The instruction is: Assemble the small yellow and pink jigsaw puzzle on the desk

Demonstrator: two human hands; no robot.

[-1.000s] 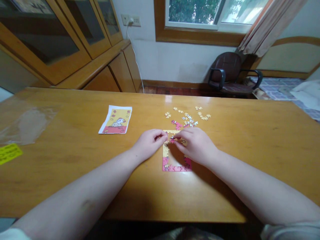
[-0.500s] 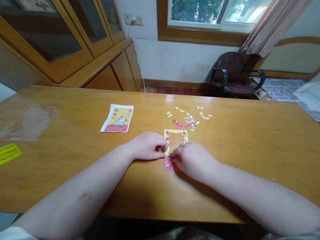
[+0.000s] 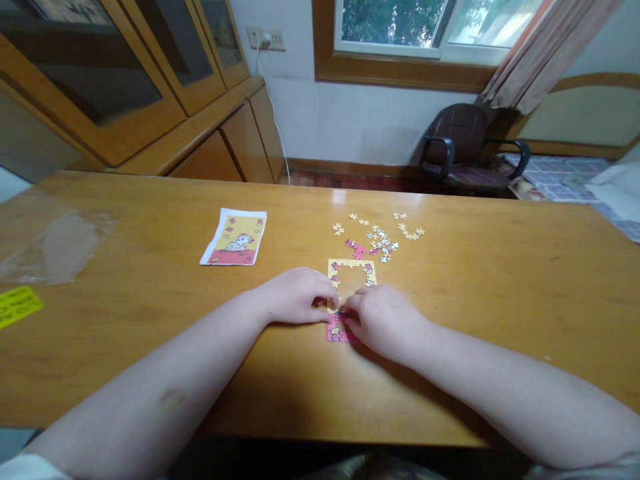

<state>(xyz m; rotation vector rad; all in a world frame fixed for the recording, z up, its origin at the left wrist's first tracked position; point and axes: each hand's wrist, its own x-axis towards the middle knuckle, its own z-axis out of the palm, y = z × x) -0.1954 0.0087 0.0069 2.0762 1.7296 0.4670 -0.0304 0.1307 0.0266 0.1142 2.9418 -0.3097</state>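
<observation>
A small jigsaw frame, yellow on top and pink at the bottom, lies on the wooden table in front of me. My left hand rests at its left edge, fingers curled and pinching the border. My right hand covers the lower right part of the frame, fingertips pressed together on a small dark puzzle piece at the left side of the frame. Loose puzzle pieces are scattered just beyond the frame.
A printed reference picture lies to the left of the puzzle. A clear plastic bag and a yellow slip sit at the far left. Beyond the table stand wooden cabinets and a brown armchair.
Both hands have moved from the top edge of the frame down toward me, to its lower left side. The top of the frame is now uncovered.
</observation>
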